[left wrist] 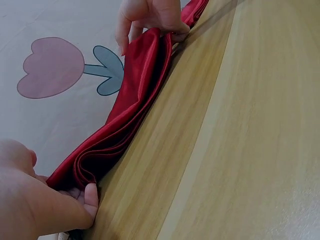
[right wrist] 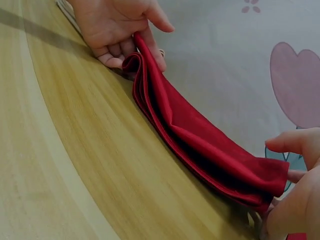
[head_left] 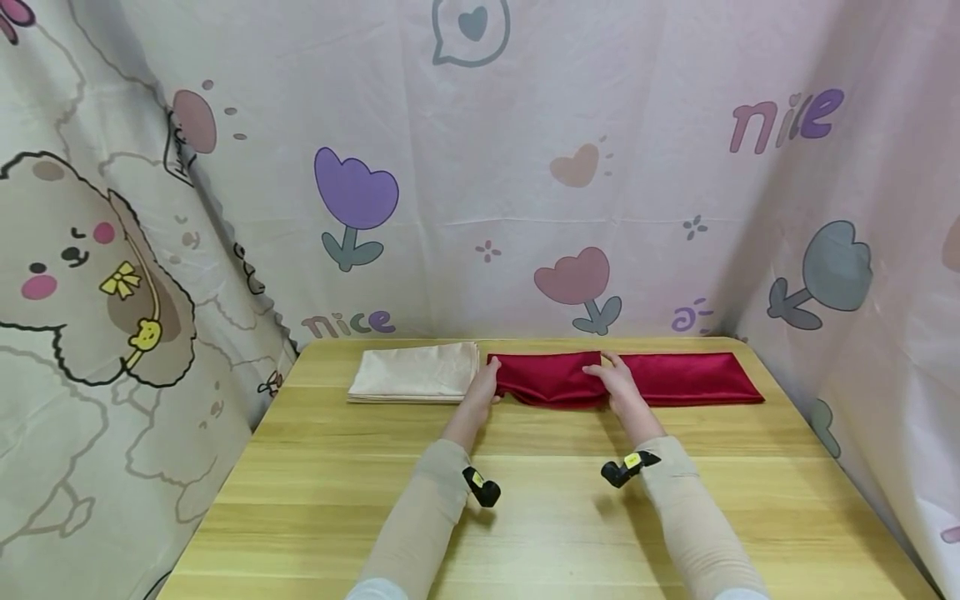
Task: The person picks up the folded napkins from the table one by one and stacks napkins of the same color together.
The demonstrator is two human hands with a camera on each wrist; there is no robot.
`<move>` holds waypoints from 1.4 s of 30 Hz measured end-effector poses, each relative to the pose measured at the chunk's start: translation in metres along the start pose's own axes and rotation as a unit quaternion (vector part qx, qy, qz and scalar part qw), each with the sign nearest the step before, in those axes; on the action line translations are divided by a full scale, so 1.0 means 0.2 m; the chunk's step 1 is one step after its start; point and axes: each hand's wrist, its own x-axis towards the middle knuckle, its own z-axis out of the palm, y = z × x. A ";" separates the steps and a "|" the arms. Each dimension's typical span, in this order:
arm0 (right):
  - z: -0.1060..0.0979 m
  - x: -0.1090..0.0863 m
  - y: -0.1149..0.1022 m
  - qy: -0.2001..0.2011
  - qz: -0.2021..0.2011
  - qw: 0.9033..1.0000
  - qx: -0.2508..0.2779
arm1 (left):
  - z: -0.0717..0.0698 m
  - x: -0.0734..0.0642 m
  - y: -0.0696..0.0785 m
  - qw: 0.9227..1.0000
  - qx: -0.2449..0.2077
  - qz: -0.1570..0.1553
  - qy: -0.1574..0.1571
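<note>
A dark red, shiny cloth (head_left: 551, 382), folded into a long layered strip, lies near the back of the table with its front edge sagging in loose folds. My left hand (head_left: 480, 387) holds its left end, fingers curled under the layers in the left wrist view. At the right end, my right hand (head_left: 618, 383) grips the cloth, its fingers tucked beneath and its thumb (right wrist: 282, 142) raised off the fabric. The stacked layers (right wrist: 165, 117) gape between the two hands in the right wrist view. Part of each hand's fingers is hidden by the cloth.
A folded cream cloth (head_left: 412, 373) lies just left of my left hand. Another flat red cloth (head_left: 693, 379) extends to the right of my right hand. Behind the wooden table (head_left: 540, 517) hangs a printed curtain (head_left: 465, 142), which also covers both sides.
</note>
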 end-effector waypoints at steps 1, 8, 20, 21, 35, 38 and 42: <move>0.00 0.00 0.00 0.001 -0.002 1.000 0.009 | 0.00 0.00 0.00 1.000 0.001 0.000 -0.001; -0.02 0.00 0.02 -0.041 -0.026 0.999 -0.015 | 0.00 0.01 -0.02 1.000 0.017 0.008 -0.005; -0.01 0.03 0.07 -0.058 -0.089 0.973 -0.203 | 0.04 -0.01 -0.01 0.996 0.075 0.034 -0.021; 0.00 0.03 0.07 -0.053 -0.097 0.970 -0.217 | 0.05 -0.01 -0.01 0.996 0.080 0.036 -0.017; 0.02 -0.01 0.08 0.045 -0.210 0.918 -0.334 | 0.13 -0.02 -0.08 0.949 0.252 0.148 0.114; 0.01 -0.02 0.08 0.051 -0.227 0.912 -0.337 | 0.14 -0.03 -0.09 0.928 0.297 0.172 0.146; 0.00 -0.04 0.07 0.051 -0.236 0.907 -0.345 | 0.15 -0.06 -0.09 0.908 0.331 0.183 0.183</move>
